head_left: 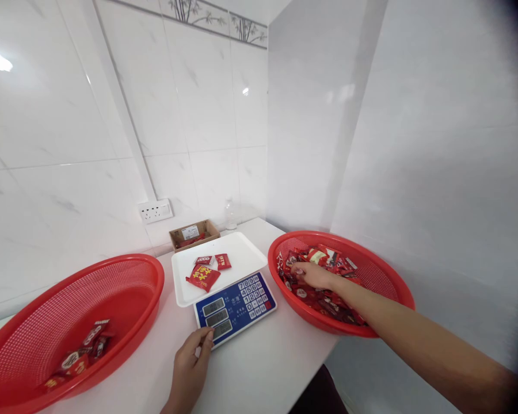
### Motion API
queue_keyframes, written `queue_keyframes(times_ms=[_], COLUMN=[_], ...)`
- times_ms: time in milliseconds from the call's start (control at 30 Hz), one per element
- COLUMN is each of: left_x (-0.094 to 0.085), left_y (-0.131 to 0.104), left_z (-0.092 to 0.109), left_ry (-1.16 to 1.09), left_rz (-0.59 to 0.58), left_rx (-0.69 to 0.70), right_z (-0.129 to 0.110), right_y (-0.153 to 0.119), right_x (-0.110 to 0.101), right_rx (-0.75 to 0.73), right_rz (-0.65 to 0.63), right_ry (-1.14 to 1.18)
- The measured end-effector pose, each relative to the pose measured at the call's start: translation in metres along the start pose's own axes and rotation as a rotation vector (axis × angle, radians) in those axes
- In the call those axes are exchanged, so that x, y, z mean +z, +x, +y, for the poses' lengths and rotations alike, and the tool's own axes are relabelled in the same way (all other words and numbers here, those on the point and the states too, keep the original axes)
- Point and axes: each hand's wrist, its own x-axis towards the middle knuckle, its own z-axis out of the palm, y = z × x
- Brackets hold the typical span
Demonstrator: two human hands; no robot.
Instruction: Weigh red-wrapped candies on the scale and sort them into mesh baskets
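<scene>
My right hand (313,275) reaches into the right red basket (386,290), its fingers bent together among the heaped red snack packets (328,300); what they hold, if anything, is hidden. Close to the front left corner of the blue digital scale (235,305) is my left hand (192,356), its fingers curled and thumb near the forefinger, seemingly touching the scale's edge. On the scale's white tray (246,253) lie a larger red packet with yellow lettering (204,277) and smaller red packets (223,261).
At the left, another red basket (133,287) holds several small packets (75,359). Behind the tray stand an open cardboard box (194,233) and a clear bottle (230,215). A wall socket (155,211) is above the white table (259,368), with walls behind and right.
</scene>
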Motion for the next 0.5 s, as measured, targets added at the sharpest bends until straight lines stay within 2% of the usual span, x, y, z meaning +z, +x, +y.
queue_keyframes(times_ms=[133, 267, 367, 500], left_x=[0.000, 0.001, 0.001, 0.000], left_y=[-0.001, -0.002, -0.003, -0.004], left_z=[0.001, 0.001, 0.001, 0.002], left_ry=[0.005, -0.020, -0.039, -0.016], left_rz=[0.004, -0.002, -0.008, 0.014], left_rx=[-0.004, 0.027, 0.048, 0.054], right_z=[-0.010, -0.041, -0.076, -0.127], right_y=[0.001, 0.010, 0.024, 0.045], right_x=[-0.011, -0.022, -0.020, 0.003], right_rx=[-0.014, -0.063, -0.149, -0.270], right_rz=[0.133, 0.241, 0.201, 0.109], right_ry=[0.073, 0.154, 0.218, 0.217])
